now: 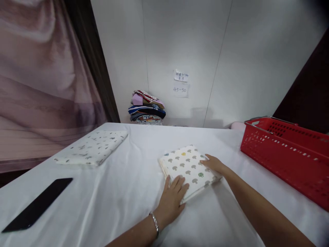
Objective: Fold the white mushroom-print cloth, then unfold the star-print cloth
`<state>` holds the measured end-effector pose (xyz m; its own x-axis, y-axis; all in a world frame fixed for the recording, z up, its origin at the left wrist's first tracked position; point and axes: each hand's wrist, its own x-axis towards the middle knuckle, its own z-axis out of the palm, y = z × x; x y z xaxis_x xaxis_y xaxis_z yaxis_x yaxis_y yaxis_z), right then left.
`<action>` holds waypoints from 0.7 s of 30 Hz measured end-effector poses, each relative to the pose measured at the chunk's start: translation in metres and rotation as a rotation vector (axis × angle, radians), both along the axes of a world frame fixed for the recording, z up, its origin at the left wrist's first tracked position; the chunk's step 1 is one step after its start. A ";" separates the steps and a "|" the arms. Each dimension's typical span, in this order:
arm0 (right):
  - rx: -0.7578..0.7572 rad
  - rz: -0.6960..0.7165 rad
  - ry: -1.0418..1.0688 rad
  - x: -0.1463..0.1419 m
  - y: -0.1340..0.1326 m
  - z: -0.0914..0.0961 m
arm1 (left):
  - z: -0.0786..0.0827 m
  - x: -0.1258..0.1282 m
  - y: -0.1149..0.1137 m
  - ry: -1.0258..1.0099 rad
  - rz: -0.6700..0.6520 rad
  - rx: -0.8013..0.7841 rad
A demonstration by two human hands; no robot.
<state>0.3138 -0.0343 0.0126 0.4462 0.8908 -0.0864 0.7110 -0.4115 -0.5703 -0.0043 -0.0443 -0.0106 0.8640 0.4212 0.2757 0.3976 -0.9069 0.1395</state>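
Note:
A folded white cloth (189,166) with grey, green and yellow mushroom prints lies on the white-covered table, its layers stacked into a thick square. My left hand (173,197) rests over its near left corner, fingers spread on top, and a silver bracelet circles that wrist. At the cloth's right edge is my right hand (215,165), its visible fingers stretched onto the top; its other fingers are hidden. Farther left lies another folded white cloth (95,147) with small dark prints, apart from both hands.
A black flat board (38,204) lies at the table's left. To the right stands a red perforated basket (285,161) with metal handles. Beyond the far edge is a pile of folded fabrics (147,109), by a wall with paper labels (181,90). A pinkish curtain (43,79) hangs left.

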 end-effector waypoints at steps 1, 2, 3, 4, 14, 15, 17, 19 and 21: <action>-0.002 0.006 0.024 -0.004 0.001 -0.001 | 0.002 -0.004 0.008 0.016 0.003 0.016; -0.002 0.024 0.057 -0.009 -0.001 -0.003 | 0.004 -0.009 0.017 0.027 0.020 0.030; 0.002 0.046 0.098 -0.015 -0.004 -0.006 | 0.006 -0.016 0.028 0.034 0.052 0.040; 0.012 0.067 0.141 -0.020 -0.009 -0.009 | 0.009 -0.023 0.039 0.023 0.123 0.048; -0.010 0.045 -0.142 -0.047 -0.037 -0.010 | -0.006 -0.048 0.055 -0.188 0.378 -0.250; 0.031 0.080 -0.201 -0.050 -0.033 -0.006 | -0.007 -0.048 0.054 -0.219 0.391 -0.298; 0.118 0.166 -0.265 -0.062 -0.023 0.004 | -0.006 -0.050 0.055 -0.296 0.421 -0.382; 0.160 0.282 -0.242 -0.082 -0.015 0.015 | -0.003 -0.052 0.056 -0.396 0.447 -0.454; 0.171 0.423 -0.195 -0.109 -0.009 0.023 | 0.001 -0.053 0.057 -0.492 0.478 -0.509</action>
